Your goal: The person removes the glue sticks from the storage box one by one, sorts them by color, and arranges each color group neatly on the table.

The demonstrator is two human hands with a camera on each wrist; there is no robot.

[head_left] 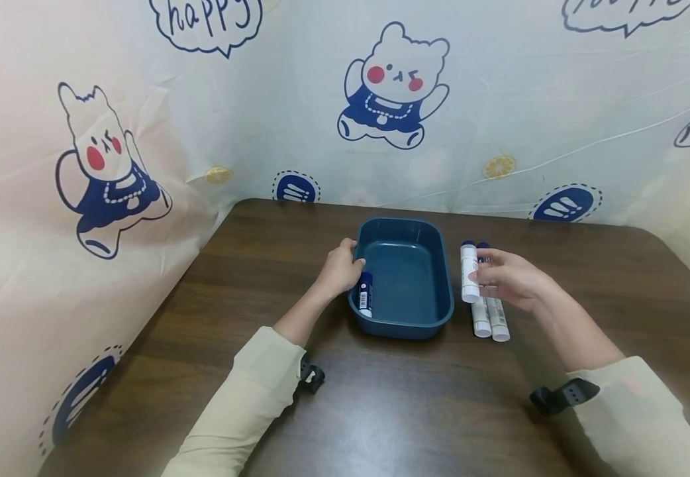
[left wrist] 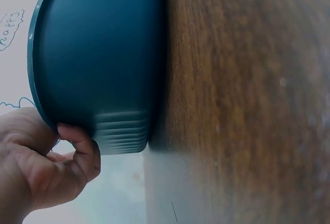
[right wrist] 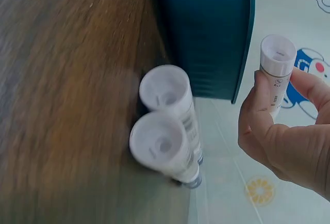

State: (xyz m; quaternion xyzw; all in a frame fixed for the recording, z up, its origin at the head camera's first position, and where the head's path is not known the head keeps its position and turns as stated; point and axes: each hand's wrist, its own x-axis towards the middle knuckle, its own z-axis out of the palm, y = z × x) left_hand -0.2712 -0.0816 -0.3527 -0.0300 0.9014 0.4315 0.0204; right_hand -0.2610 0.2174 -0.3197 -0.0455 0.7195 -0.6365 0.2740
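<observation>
A dark teal plastic basin (head_left: 403,326) stands on the table, with one glue stick (head_left: 365,295) lying along its left inner wall. My left hand (head_left: 340,268) grips the basin's left rim; in the left wrist view its thumb and fingers (left wrist: 82,152) curl over that edge. Right of the basin, my right hand (head_left: 512,278) pinches a white glue stick (head_left: 469,271) with a dark blue cap, held above the table. Beneath it, two more glue sticks (head_left: 498,324) lie side by side on the wood. The right wrist view shows the held glue stick (right wrist: 278,69) base-on.
The brown wooden table (head_left: 381,411) ends at a pale printed cloth (head_left: 297,99) hung behind and at the left. Black straps (head_left: 564,396) sit at both wrists over light sleeves. The basin's right wall (right wrist: 216,33) is close to the lying glue sticks.
</observation>
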